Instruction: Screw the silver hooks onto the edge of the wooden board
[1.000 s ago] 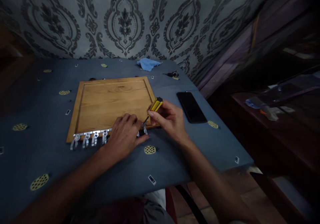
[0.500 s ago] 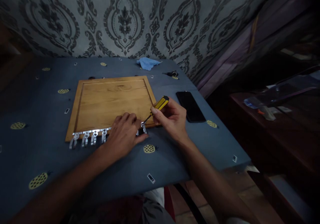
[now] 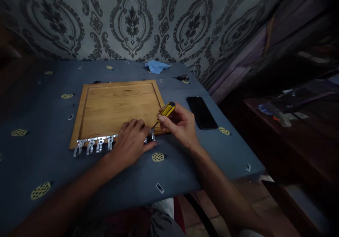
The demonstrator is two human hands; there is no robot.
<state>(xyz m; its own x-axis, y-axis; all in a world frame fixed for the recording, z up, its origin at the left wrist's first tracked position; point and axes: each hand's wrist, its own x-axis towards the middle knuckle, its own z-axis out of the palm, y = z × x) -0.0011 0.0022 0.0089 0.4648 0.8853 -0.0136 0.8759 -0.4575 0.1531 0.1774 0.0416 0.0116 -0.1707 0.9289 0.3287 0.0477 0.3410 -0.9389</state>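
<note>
My right hand (image 3: pixel 180 124) is closed around a yellow-and-black screwdriver (image 3: pixel 166 110). The shaft slants down to the left, and its tip meets the right end of a metal hook rail (image 3: pixel 101 138). This silvery rail with several hooks lies along the near edge of a framed wooden board (image 3: pixel 119 106). Over the middle of the rail, my left hand (image 3: pixel 134 140) presses it to the board, fingers bent on top and thumb at the front edge. Part of the rail is hidden under that hand. Whether a screw sits under the tip is too small to tell.
A black phone (image 3: pixel 201 112) lies right of the board on the blue patterned tablecloth (image 3: pixel 111 194). Farther back are a blue cloth (image 3: pixel 156 67) and a small black object (image 3: pixel 182 77). Patterned fabric (image 3: pixel 132 18) rises behind the table. A dark red surface (image 3: pixel 254 113) stands at right.
My right hand and the screwdriver handle have shifted slightly left, with the tip still at the rail's right end. My left hand and the board look unmoved.
</note>
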